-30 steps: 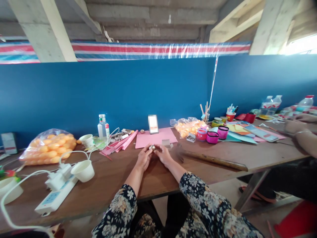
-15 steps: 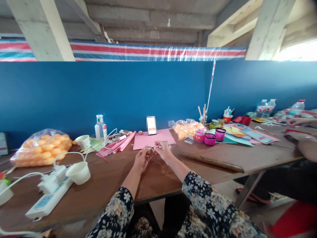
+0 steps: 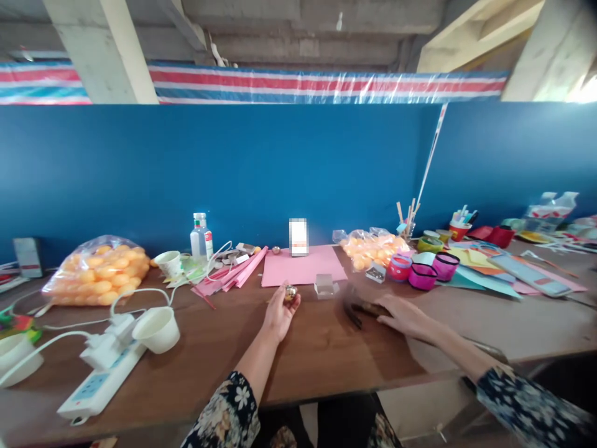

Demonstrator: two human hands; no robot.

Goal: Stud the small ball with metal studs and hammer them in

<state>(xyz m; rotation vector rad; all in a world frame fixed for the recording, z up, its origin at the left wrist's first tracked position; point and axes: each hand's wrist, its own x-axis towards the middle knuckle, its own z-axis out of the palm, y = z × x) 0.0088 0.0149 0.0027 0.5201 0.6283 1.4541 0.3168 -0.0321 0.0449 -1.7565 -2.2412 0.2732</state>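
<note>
My left hand [image 3: 278, 316] is closed around a small shiny metal ball [image 3: 290, 292], held just above the table in front of the pink sheet [image 3: 303, 266]. To the right, my right hand [image 3: 403, 316] lies over the wooden handle of a hammer [image 3: 357, 311], close to its dark head. Its fingers curl over the handle, and the head looks blurred. Between my hands, nearer the sheet, stands a small clear plastic box [image 3: 325, 286]. A second shiny ball [image 3: 276, 250] rests at the sheet's far left corner.
A phone [image 3: 298, 238] stands upright behind the sheet. Bags of orange balls [image 3: 100, 274] lie at left and right. Purple bands [image 3: 423, 275] and a clear case of small metal pieces [image 3: 375, 272] sit at right. A power strip [image 3: 102, 379] and paper cup [image 3: 156, 330] occupy the left.
My right hand has left the ball and moved right onto the hammer. My left hand still holds the ball. The clear box between them has come into sight, and the view has shifted.
</note>
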